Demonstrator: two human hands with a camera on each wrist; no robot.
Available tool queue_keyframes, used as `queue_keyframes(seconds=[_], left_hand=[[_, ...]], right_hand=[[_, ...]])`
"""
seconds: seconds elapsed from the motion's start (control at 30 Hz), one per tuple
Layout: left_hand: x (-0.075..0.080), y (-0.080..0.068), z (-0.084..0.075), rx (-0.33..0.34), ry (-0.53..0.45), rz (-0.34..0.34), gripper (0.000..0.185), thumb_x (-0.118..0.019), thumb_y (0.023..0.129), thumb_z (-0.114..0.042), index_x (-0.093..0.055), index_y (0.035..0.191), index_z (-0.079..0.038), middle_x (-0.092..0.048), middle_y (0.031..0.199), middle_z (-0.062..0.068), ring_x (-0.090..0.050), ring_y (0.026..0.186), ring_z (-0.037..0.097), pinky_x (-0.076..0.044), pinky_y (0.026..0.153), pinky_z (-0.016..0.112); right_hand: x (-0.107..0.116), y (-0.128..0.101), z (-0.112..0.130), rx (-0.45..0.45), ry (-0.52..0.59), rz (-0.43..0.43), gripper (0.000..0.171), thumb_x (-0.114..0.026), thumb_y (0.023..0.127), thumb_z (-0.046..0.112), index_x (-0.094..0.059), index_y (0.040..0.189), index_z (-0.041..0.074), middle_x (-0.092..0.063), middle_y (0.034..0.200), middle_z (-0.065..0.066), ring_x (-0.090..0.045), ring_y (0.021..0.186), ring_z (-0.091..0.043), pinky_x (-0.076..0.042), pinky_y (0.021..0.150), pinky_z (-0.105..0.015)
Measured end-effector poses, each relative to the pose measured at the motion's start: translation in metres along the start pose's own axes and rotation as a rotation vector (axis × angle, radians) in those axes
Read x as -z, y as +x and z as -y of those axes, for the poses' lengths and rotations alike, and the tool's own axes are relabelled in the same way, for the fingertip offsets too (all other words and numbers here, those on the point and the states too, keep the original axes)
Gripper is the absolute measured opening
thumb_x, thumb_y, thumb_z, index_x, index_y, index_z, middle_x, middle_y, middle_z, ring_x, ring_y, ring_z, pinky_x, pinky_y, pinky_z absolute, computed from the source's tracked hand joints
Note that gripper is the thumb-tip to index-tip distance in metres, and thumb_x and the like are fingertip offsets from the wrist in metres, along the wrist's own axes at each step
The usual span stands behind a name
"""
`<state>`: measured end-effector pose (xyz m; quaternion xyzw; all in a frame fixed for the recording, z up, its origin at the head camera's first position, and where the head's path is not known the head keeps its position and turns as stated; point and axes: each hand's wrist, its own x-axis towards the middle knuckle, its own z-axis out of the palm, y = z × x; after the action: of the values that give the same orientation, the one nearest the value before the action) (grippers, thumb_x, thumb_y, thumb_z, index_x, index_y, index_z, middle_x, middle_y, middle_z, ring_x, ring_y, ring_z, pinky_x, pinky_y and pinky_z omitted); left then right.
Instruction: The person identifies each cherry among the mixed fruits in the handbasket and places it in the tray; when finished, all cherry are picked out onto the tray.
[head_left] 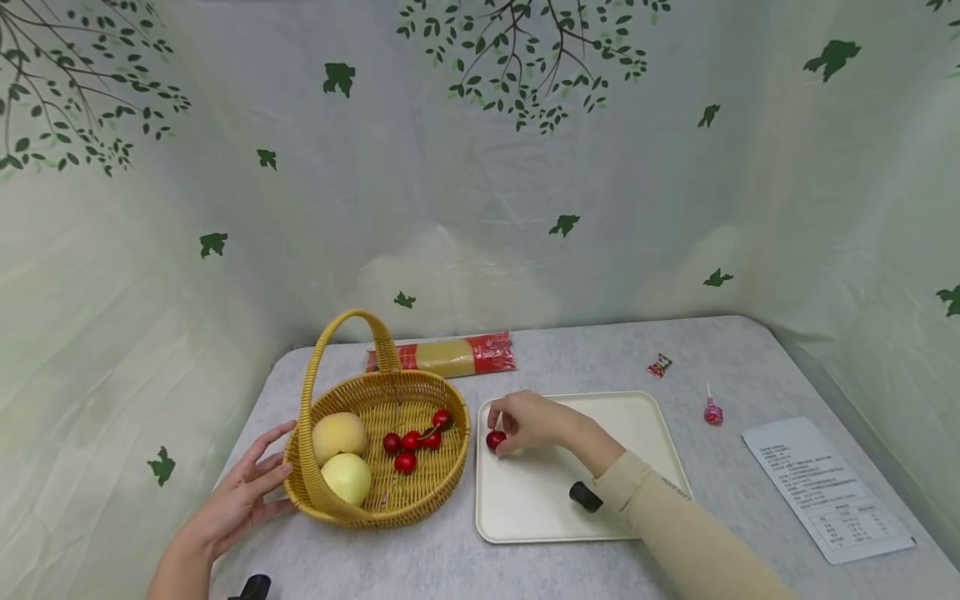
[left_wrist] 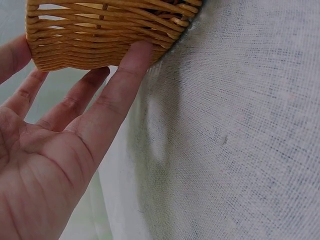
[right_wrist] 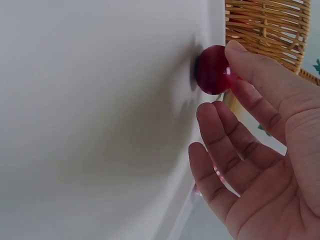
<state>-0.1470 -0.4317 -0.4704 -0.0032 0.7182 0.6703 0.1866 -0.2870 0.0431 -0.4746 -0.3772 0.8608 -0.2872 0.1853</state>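
Observation:
My right hand (head_left: 534, 421) pinches a dark red cherry (right_wrist: 212, 70) between thumb and index finger, low over the left side of a white tray (head_left: 525, 504). The other fingers stand loosely bent beside it in the right wrist view. My left hand (head_left: 238, 498) touches the left side of a yellow wicker basket (head_left: 442, 494) with nearly straight fingers; its fingertips rest against the weave in the left wrist view. In the basket lie a yellowish peach-like fruit (head_left: 340, 437), a pale green-yellow round fruit (head_left: 348, 479) and several red cherries (head_left: 406, 462), some on stems.
Behind the basket lies a red and yellow pack of noodles (head_left: 446, 357). On the right are a small wrapped candy (head_left: 659, 365), a pink lollipop (head_left: 713, 412) and a silver printed pouch (head_left: 825, 487). A leaf-patterned curtain (head_left: 480, 208) encloses the table.

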Motion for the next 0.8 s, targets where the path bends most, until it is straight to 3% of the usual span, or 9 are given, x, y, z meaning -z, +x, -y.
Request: queue_keyframes(seconds=[0.23,0.47,0.6,0.8], left_hand=[[0.001,-0.002,0.002,-0.03,-0.001,0.018,0.062,-0.044,0.117,-0.016,-0.02,0.167,-0.043,-0.062,0.137,-0.027,-0.064,0.125,-0.002,-0.061,0.096,0.042],[0.006,-0.004,-0.002,-0.045,0.024,-0.022,0.062,-0.043,0.117,-0.016,-0.019,0.168,-0.042,-0.063,0.134,-0.026,-0.065,0.122,-0.003,-0.061,0.092,0.04],[0.005,-0.005,-0.003,-0.034,0.046,-0.03,0.063,-0.044,0.117,-0.017,-0.017,0.169,-0.041,-0.061,0.134,-0.026,-0.064,0.122,-0.004,-0.061,0.092,0.042],[0.001,-0.005,0.001,0.002,0.054,-0.039,0.065,-0.046,0.117,-0.021,-0.015,0.17,-0.041,-0.057,0.135,-0.026,-0.062,0.123,-0.005,-0.059,0.096,0.044]], right_hand=[[0.02,-0.001,0.019,0.029,-0.013,-0.035,0.019,-0.08,0.097,0.017,-0.074,0.113,0.008,-0.063,0.082,0.001,-0.053,0.075,-0.009,-0.046,0.072,-0.025],[0.039,0.023,0.062,0.137,-0.033,-0.05,0.019,-0.077,0.101,0.019,-0.075,0.117,0.008,-0.071,0.095,-0.001,-0.063,0.086,-0.011,-0.054,0.078,-0.023],[0.035,0.04,0.086,0.143,-0.012,0.004,0.02,-0.077,0.102,0.025,-0.073,0.118,0.013,-0.072,0.096,0.001,-0.064,0.086,-0.01,-0.055,0.077,-0.023],[0.017,0.072,0.11,0.115,-0.058,0.166,0.032,-0.074,0.104,0.034,-0.072,0.13,0.016,-0.075,0.106,0.002,-0.065,0.091,-0.006,-0.053,0.08,-0.021]])
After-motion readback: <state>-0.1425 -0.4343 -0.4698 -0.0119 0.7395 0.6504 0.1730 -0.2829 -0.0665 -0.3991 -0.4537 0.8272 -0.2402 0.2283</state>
